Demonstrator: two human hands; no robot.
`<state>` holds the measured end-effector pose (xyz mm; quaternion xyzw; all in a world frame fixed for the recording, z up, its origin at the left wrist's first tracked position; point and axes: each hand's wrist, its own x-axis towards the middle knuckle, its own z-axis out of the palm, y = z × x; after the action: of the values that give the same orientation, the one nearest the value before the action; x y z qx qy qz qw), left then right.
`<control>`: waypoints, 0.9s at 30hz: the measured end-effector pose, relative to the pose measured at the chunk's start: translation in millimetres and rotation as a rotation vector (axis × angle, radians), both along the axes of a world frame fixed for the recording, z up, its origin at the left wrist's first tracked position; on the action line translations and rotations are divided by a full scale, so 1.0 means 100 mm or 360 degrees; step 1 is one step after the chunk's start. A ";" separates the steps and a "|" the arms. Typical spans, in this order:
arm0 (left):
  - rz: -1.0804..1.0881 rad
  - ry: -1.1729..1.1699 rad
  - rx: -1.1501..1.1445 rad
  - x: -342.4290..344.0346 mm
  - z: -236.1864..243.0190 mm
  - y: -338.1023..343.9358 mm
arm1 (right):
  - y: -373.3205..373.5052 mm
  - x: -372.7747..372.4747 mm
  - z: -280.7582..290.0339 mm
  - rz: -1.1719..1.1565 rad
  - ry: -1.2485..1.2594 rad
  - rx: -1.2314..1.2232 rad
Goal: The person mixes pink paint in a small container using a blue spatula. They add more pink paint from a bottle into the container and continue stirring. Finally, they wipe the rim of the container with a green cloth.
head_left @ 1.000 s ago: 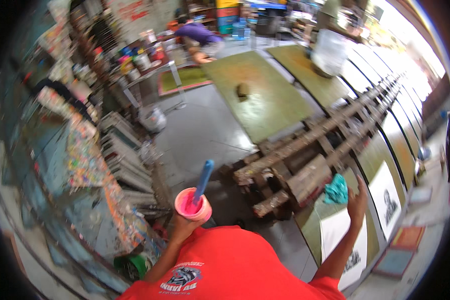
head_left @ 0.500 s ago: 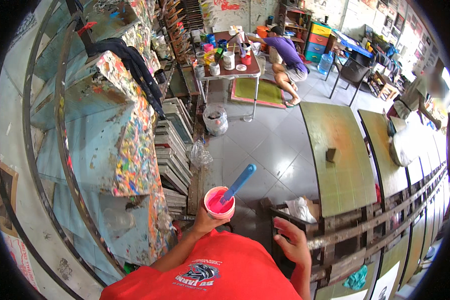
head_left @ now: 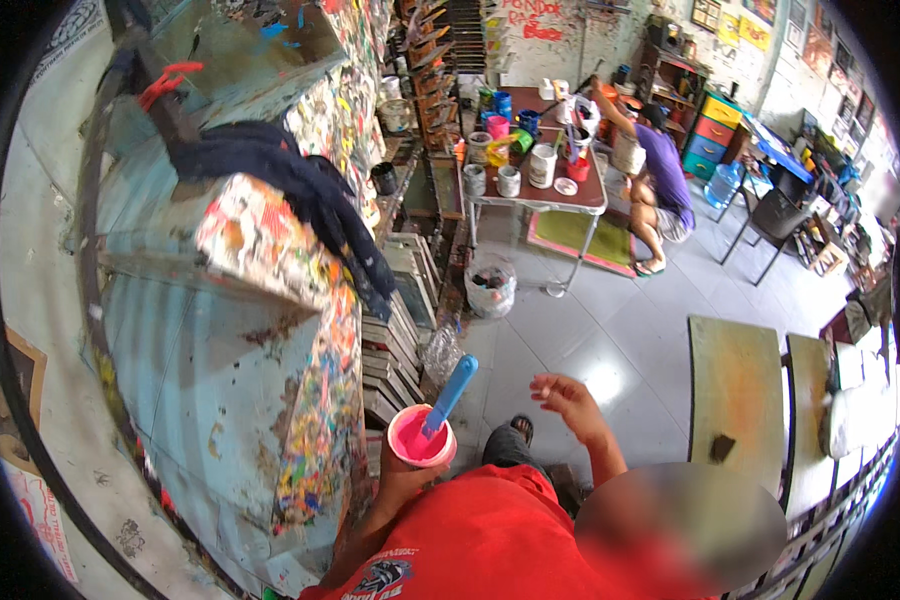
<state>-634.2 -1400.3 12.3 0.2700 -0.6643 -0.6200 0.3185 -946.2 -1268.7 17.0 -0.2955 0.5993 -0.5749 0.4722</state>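
In my left hand [head_left: 400, 484] is an upright cup [head_left: 428, 462], gripped around its side, with bright pink paint [head_left: 407, 436] inside. A blue spatula [head_left: 454, 390] stands tilted in the paint, its handle sticking up past the rim. My right hand [head_left: 570, 402] hangs in the air to the right of the cup, fingers apart and nothing in them. My shoe [head_left: 522, 428] shows on the tiles between my two hands.
Ahead, a brown table [head_left: 510, 188] carries several paint pots. A person in purple [head_left: 663, 165] crouches beside it, one arm raised. A plastic bucket [head_left: 491, 287] stands by the table. Paint-crusted shelving [head_left: 315, 420] lines my left; green boards [head_left: 735, 400] lie at right.
My viewpoint has shifted forward and turned left. My right hand has moved up and forward, away from the boards. The crouching person has raised an arm; my left hand still holds the cup.
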 end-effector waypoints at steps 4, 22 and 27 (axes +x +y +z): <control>0.0124 0.0013 0.0194 -0.43 -0.10 -0.50 | -1.46 -0.95 0.02 -0.0010 -0.0071 -0.0067; 0.1131 -0.0019 0.0346 -2.61 0.40 -2.06 | -7.16 -2.55 1.71 0.0334 0.0471 -0.1321; 0.1438 0.0012 0.0395 -2.78 0.41 -2.03 | -8.09 -2.14 2.53 0.0498 0.0575 -0.1618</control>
<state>-911.7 -1603.2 53.7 0.5659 -0.3999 -0.4950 0.5243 -1160.0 -2077.4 270.1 -0.6651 0.2672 -0.6548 0.2400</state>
